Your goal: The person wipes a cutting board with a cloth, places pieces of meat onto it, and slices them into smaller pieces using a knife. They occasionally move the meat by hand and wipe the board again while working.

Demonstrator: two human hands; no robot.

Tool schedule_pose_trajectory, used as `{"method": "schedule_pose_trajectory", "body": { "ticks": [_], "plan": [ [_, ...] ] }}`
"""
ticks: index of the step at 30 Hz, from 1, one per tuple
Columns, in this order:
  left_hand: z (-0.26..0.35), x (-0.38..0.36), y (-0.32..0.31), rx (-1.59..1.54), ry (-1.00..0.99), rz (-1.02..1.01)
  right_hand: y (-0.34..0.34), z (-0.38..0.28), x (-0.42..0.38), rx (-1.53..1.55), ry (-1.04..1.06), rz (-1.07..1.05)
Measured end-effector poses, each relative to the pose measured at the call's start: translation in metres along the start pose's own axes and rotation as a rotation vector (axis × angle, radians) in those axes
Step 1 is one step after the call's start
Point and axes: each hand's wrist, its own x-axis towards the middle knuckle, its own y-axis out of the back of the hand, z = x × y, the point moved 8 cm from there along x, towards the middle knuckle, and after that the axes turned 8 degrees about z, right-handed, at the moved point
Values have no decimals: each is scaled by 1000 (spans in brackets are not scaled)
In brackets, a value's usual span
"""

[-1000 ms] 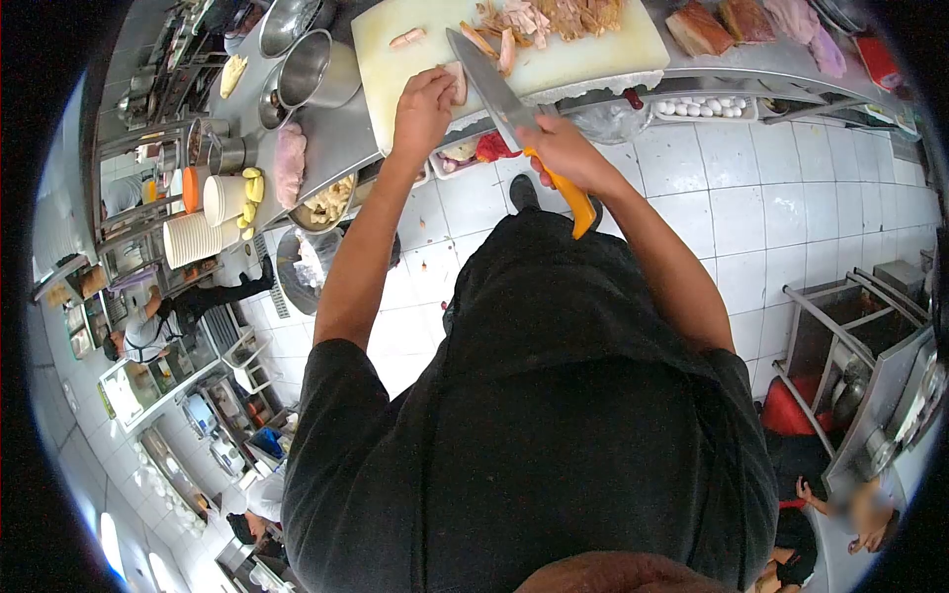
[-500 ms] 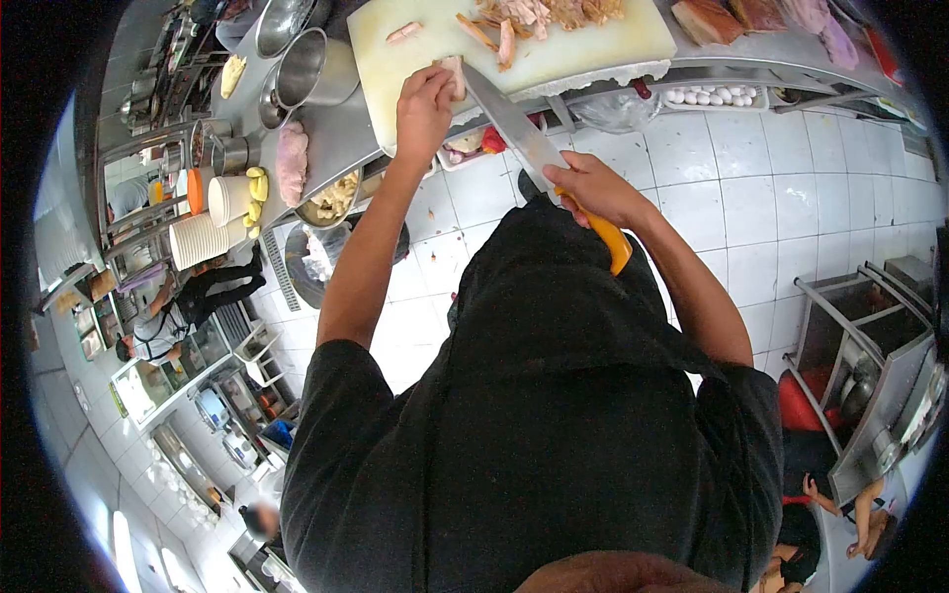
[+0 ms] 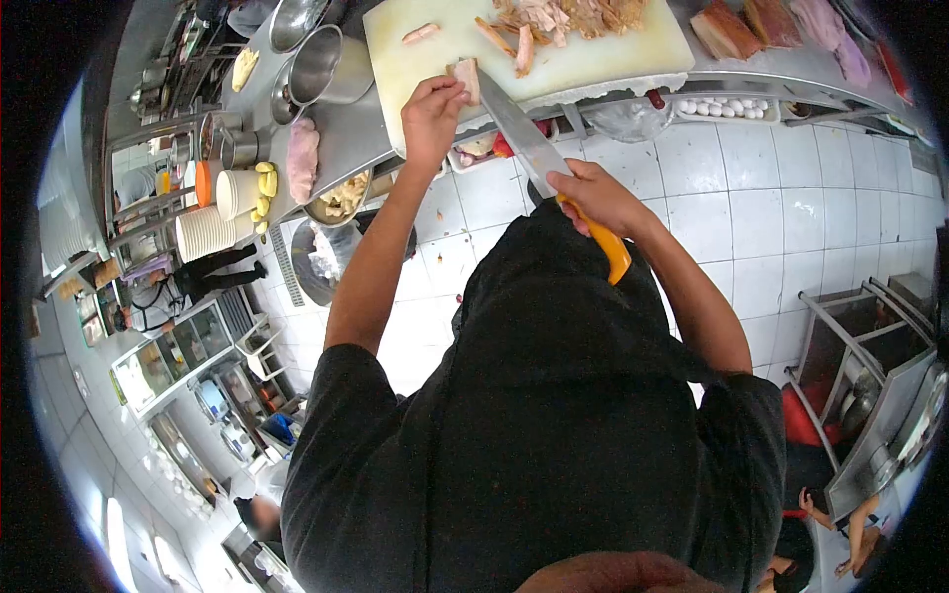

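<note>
On the white cutting board [image 3: 395,49], near its front edge, lies a pale piece of meat [image 3: 467,81]. The fingers of my left hand [image 3: 433,111] are bent against its left side. My right hand [image 3: 600,198] is wrapped round the orange handle of a large knife [image 3: 524,133], whose blade tip reaches the right side of that piece. Farther back on the board are a small strip [image 3: 421,34], a few longer strips [image 3: 524,51] and a heap of shredded meat [image 3: 583,15].
Metal pots [image 3: 331,67] stand left of the board, with raw pink meat [image 3: 302,160] nearer me. Browned meat blocks [image 3: 727,30] lie to the right. Below the counter is a tray of eggs [image 3: 724,108]. Other people [image 3: 148,301] are at the left and lower right.
The whole view has shifted slightly, moving the board and counter down and right in the picture. My left hand stays at the meat piece, and my right hand keeps the knife beside it.
</note>
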Motion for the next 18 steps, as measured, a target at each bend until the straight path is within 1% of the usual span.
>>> {"method": "schedule_pose_trajectory", "body": {
  "ticks": [2,5,7,10,18],
  "plan": [
    [-1,1,0,-12,-13,2,0,2,3,-8,6,2],
    [-6,0,-2,-5,63,-37,3,2,-3,-35,-32,0],
    [-1,0,0,20,46,-31,5,3,-4,-38,-38,-7],
    [5,1,3,48,9,-25,-5,4,3,98,-47,-42],
    [6,0,2,47,-102,-22,-9,1,4,78,-44,-27]
  ]
}}
